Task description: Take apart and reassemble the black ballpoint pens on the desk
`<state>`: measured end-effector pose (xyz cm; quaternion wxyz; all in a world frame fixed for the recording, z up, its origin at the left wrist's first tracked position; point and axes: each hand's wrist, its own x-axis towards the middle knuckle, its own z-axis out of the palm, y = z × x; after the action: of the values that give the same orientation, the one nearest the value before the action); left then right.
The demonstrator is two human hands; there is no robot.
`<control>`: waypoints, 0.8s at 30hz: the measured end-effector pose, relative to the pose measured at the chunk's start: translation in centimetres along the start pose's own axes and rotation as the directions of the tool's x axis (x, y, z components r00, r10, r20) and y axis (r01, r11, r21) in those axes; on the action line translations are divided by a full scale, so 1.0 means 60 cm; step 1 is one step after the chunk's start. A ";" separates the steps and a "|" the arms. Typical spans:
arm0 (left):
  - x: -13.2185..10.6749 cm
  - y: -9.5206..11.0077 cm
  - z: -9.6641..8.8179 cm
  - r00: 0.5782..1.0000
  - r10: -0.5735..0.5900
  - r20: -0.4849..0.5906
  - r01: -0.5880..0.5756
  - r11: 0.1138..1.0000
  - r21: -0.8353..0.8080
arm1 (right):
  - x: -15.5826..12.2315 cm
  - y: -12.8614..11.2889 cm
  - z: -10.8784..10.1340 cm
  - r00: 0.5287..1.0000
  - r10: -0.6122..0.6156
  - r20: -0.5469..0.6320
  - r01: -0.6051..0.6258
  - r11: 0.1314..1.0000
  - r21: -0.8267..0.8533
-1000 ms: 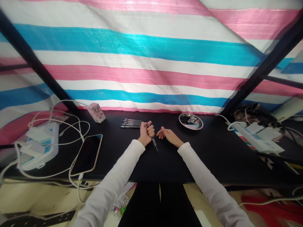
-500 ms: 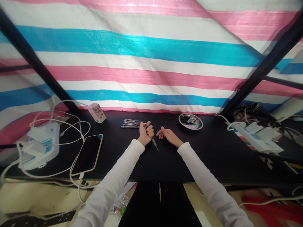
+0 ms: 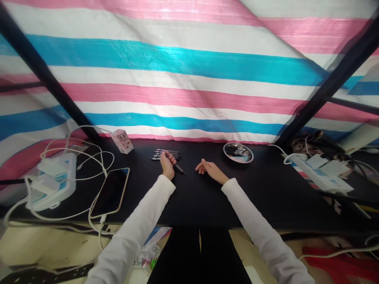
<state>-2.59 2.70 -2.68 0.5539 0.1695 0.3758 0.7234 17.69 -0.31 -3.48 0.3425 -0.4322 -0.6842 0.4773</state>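
Note:
My left hand (image 3: 167,165) is closed around a dark pen (image 3: 177,167) whose tip sticks out to the right, low over the black table (image 3: 207,197). It sits right beside a row of several dark pens (image 3: 168,154) lying side by side farther back. My right hand (image 3: 209,169) rests on the table to the right, palm up, fingers loosely curled and apart, holding nothing. Both arms wear white sleeves.
A round metal dish (image 3: 238,152) holding small dark parts sits at the back right. A phone (image 3: 111,193) on a white cable, a white power strip (image 3: 50,179) and a small pink box (image 3: 122,141) lie at the left. Another power strip (image 3: 321,171) is at the right. A striped tarp hangs behind.
My left hand has moved left and back with the pen, toward the row of pens, and the pen now lies flatter. My right hand has stayed still.

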 end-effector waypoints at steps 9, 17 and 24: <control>0.010 0.027 -0.079 0.855 0.500 -0.139 -0.092 0.410 0.907 | -0.001 0.000 -0.001 1.000 -0.011 0.009 0.011 1.000 -0.007; -0.031 0.028 -0.073 0.871 0.431 0.238 -0.233 -0.065 0.970 | 0.003 0.010 -0.002 1.000 -0.007 0.021 0.007 1.000 0.002; -0.021 0.020 -0.081 0.781 0.249 0.573 -0.502 -0.296 0.813 | 0.002 0.007 -0.002 1.000 -0.013 0.013 0.013 1.000 0.001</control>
<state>-6.21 -0.31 -4.83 0.0008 0.6907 0.6535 0.3097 17.90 -0.09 -3.84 0.3414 -0.4246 -0.6890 0.4779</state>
